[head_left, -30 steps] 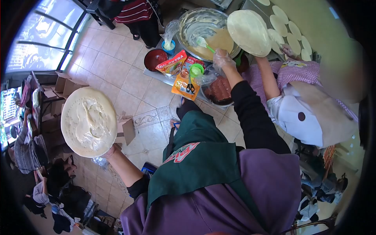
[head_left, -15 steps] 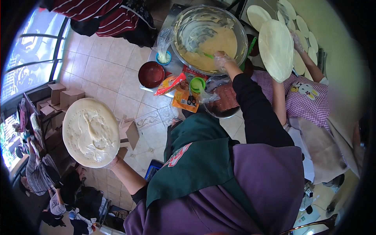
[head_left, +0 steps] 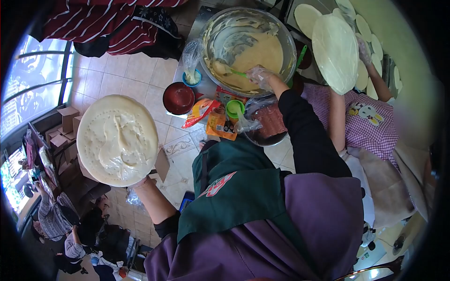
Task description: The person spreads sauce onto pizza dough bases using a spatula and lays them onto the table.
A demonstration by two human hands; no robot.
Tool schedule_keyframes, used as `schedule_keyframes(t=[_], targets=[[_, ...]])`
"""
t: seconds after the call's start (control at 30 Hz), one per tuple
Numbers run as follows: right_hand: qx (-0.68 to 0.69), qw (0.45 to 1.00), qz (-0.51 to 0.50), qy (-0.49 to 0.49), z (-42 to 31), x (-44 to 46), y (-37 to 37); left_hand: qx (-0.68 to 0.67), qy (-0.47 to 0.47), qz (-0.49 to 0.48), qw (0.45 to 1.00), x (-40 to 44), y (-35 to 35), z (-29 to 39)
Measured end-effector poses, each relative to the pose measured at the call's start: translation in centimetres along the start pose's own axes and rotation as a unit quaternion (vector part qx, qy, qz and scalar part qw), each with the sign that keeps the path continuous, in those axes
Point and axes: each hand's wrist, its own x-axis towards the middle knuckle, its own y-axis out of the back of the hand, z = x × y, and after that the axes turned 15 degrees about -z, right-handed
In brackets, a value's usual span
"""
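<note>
My left hand (head_left: 140,182) holds up a round, pale pizza base (head_left: 96,140) from below, its fingers mostly hidden under the rim. Small pricked holes mark the base, and a creamy sauce (head_left: 123,143) lies in uneven ridges over its middle. In a clear plastic glove, my right hand (head_left: 263,77) is closed round the green handle of a spatula (head_left: 238,73). Sauce coats the spatula's head, which is over the left part of a large metal bowl (head_left: 289,56). Pale sauce fills the bowl's bottom and smears its walls.
Near the bowl are a red bowl (head_left: 178,98), a blue cup (head_left: 192,79), a green cup (head_left: 235,108), food packets (head_left: 221,126) and a pan of reddish meat (head_left: 269,119). At right, a co-worker in a checked apron (head_left: 370,117) holds another base (head_left: 334,54). Cardboard boxes (head_left: 68,114) stand left.
The pizza base has come up and slightly right, looking larger. My right hand has shifted a little left and down, and the spatula's sauce-coated head now shows at the bowl's left.
</note>
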Motion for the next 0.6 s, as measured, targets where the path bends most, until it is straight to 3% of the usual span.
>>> schedule_keyframes(t=[0.03,0.27,0.6], targets=[[0.047,0.999,0.018,-0.014,-0.5,-0.2,-0.4,0.005,0.002,-0.001,1.000,0.0,-0.3,-0.1],[0.012,0.999,0.020,0.030,-3.9,-2.4,-2.1,0.043,0.019,-0.016,0.999,3.3,-1.2,-0.8],[0.097,0.987,0.089,0.089,-5.5,-8.4,-5.0,0.064,0.050,-0.067,0.994,9.0,-3.0,-2.2]])
